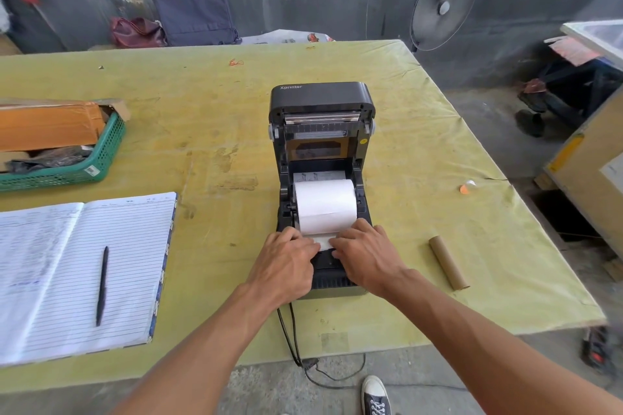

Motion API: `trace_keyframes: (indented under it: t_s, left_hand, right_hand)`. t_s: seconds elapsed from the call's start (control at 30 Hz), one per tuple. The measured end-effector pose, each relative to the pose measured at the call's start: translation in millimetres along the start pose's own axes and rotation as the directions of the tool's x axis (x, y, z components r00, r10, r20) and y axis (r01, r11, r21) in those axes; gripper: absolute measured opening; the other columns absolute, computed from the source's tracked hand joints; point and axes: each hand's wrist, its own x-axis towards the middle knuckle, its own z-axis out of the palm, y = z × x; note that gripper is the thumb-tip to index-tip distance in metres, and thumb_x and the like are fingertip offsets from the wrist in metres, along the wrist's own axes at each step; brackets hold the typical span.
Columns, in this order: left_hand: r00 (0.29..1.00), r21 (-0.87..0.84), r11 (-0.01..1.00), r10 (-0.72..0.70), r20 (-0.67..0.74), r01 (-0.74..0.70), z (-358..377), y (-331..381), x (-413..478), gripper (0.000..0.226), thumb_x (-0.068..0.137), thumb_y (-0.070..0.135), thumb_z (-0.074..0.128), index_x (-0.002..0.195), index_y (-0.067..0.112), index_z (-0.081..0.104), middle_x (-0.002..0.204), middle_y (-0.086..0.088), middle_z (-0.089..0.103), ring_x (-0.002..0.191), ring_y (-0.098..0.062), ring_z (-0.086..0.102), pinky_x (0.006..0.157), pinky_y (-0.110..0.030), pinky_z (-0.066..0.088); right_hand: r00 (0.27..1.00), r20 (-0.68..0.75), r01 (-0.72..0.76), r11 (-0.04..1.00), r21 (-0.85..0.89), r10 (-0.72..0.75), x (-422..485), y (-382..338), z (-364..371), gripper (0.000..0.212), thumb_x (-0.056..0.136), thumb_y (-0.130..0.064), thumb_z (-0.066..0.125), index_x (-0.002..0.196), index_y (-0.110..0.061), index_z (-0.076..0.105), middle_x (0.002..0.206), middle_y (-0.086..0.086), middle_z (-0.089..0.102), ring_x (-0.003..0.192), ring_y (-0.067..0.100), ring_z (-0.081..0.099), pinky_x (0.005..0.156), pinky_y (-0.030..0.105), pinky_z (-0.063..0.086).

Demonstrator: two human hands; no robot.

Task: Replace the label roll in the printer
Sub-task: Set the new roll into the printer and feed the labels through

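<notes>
Label roll [325, 204] seated, empty core [448, 263] lying aside; we are feeding its loose end [323, 241] with left hand [286, 268] and right hand [365, 258], pinching or pressing we cannot tell; printer lid [322, 99] not yet closed.

Bare forearms [205, 344] lead to the left hand [286, 268] and right hand [365, 259], and one foot wears a dark canvas sneaker [376, 396] with white toe cap and laces.
</notes>
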Motion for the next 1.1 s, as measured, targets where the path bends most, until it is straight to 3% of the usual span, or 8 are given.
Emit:
trace_keyframes:
  t_s: [0.1, 0.2, 0.43, 0.57, 0.63, 0.73, 0.93, 1.1]
  left_hand:
    - [1.0, 0.029, 1.0, -0.006, -0.026, 0.007, -2, 1, 7, 0.018, 0.095, 0.024, 0.051, 0.096, 0.024, 0.069, 0.094, 0.012, 0.071, 0.096, -0.013, 0.044, 0.085, -0.033, 0.038]
    - [1.0, 0.088, 0.996, -0.008, -0.027, 0.01, -4, 6, 14, 0.017, 0.096, 0.021, 0.055, 0.088, 0.024, 0.07, 0.084, 0.008, 0.07, 0.087, -0.014, 0.039, 0.076, -0.03, 0.028]
    - [0.994, 0.195, 0.981, 0.035, -0.107, -0.014, -3, 15, 9, 0.021, 0.083, -0.003, 0.06, 0.071, 0.012, 0.067, 0.063, -0.002, 0.064, 0.076, -0.023, 0.051, 0.068, -0.035, 0.041]
    - [0.992, 0.237, 0.971, 0.024, -0.127, 0.007, -2, 15, 8, 0.019, 0.08, -0.005, 0.064, 0.072, 0.012, 0.064, 0.066, -0.004, 0.065, 0.075, -0.024, 0.052, 0.066, -0.036, 0.04]
    - [0.992, 0.21, 0.977, 0.006, -0.126, 0.021, -1, 13, 10, 0.014, 0.091, 0.011, 0.059, 0.079, 0.014, 0.066, 0.074, -0.001, 0.069, 0.083, -0.023, 0.053, 0.072, -0.036, 0.038]
    - [0.994, 0.171, 0.985, 0.018, -0.107, 0.001, -4, 10, 12, 0.025, 0.096, 0.035, 0.056, 0.08, 0.019, 0.068, 0.079, 0.004, 0.07, 0.088, -0.02, 0.052, 0.077, -0.036, 0.035]
    - [0.997, 0.251, 0.967, 0.051, -0.063, -0.034, -6, 10, 14, 0.023, 0.094, 0.008, 0.05, 0.086, 0.018, 0.069, 0.079, 0.003, 0.069, 0.087, -0.021, 0.048, 0.075, -0.034, 0.03]
    - [0.991, 0.286, 0.956, 0.096, -0.091, -0.066, -4, 12, 12, 0.021, 0.093, 0.007, 0.052, 0.079, 0.014, 0.067, 0.074, -0.001, 0.069, 0.081, -0.024, 0.052, 0.073, -0.036, 0.035]
  right_hand:
    - [0.998, 0.047, 0.046, 0.998, -0.047, -0.044, 8, 6, -8, 0.014, 0.101, -0.02, 0.054, 0.101, -0.019, 0.068, 0.104, -0.004, 0.068, 0.105, 0.023, 0.049, 0.077, 0.034, 0.034]
    - [0.996, 0.043, 0.088, 0.991, -0.104, -0.084, 9, 8, -13, 0.012, 0.1, -0.017, 0.055, 0.099, -0.018, 0.067, 0.097, -0.001, 0.069, 0.099, 0.023, 0.05, 0.074, 0.032, 0.03]
    - [0.998, -0.018, 0.059, 0.993, -0.1, -0.061, 2, 4, -8, 0.015, 0.099, -0.015, 0.052, 0.095, -0.017, 0.066, 0.098, -0.001, 0.066, 0.096, 0.023, 0.051, 0.072, 0.031, 0.03]
    - [0.998, -0.034, 0.05, 0.996, -0.077, -0.053, 1, 5, -6, 0.016, 0.101, -0.018, 0.052, 0.096, -0.017, 0.067, 0.101, 0.0, 0.066, 0.097, 0.024, 0.052, 0.072, 0.032, 0.03]
    - [0.999, -0.019, 0.043, 0.996, -0.084, -0.044, 2, 5, -5, 0.013, 0.098, -0.014, 0.056, 0.098, -0.017, 0.068, 0.101, -0.001, 0.066, 0.097, 0.023, 0.051, 0.073, 0.031, 0.031]
    - [1.0, 0.003, 0.031, 0.996, -0.085, -0.031, 4, 6, -4, 0.017, 0.095, -0.007, 0.056, 0.098, -0.018, 0.068, 0.101, -0.002, 0.066, 0.098, 0.023, 0.051, 0.073, 0.03, 0.032]
    - [0.999, 0.004, 0.037, 0.996, -0.08, -0.037, 8, 8, -5, 0.021, 0.093, -0.003, 0.056, 0.099, -0.017, 0.07, 0.1, -0.002, 0.068, 0.096, 0.021, 0.051, 0.077, 0.031, 0.039]
    - [0.999, 0.013, 0.049, 0.997, -0.059, -0.048, 8, 10, -4, 0.02, 0.094, -0.003, 0.055, 0.098, -0.017, 0.07, 0.099, -0.002, 0.067, 0.096, 0.021, 0.051, 0.081, 0.032, 0.043]
